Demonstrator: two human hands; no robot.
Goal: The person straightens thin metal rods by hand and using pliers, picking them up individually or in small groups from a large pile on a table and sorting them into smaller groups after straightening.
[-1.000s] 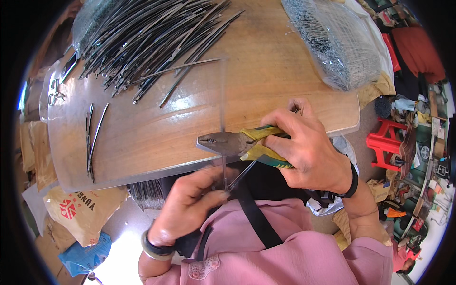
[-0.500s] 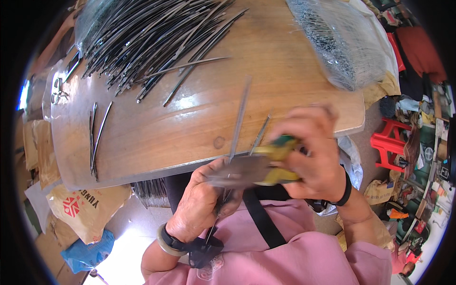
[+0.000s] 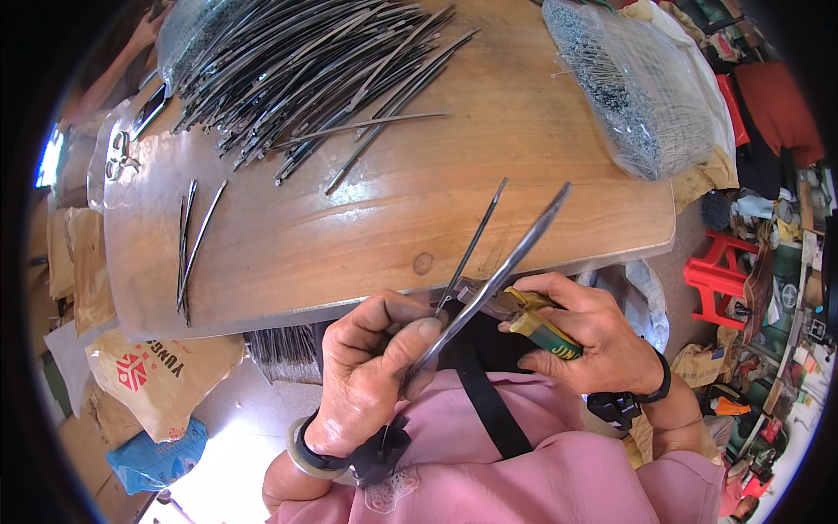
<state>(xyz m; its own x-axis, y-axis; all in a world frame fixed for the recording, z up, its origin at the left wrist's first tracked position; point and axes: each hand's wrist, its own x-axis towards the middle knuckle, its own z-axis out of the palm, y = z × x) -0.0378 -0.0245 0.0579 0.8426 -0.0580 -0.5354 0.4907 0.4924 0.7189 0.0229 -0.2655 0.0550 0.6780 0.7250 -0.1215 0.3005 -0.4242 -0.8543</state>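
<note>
Two strips, a thin strip (image 3: 477, 236) and a wide strip (image 3: 524, 250), rise from the left hand (image 3: 371, 371) over the near edge of the table (image 3: 323, 249), pinched between its thumb and fingers, which hide the lower ends; the right hand (image 3: 602, 336) has its fingers wrapped round the handles of the pliers (image 3: 552, 335); the wide strip crosses in front of the pliers' head, so I cannot tell whether the jaws are parted or touch the thin strip; the pile (image 3: 305, 70) and the bag of wires (image 3: 637, 100) run off the top; half a second earlier the pliers were a blur across the left hand; now they show sharply to its right, and where one strip stood nearly upright, both lean right.
</note>
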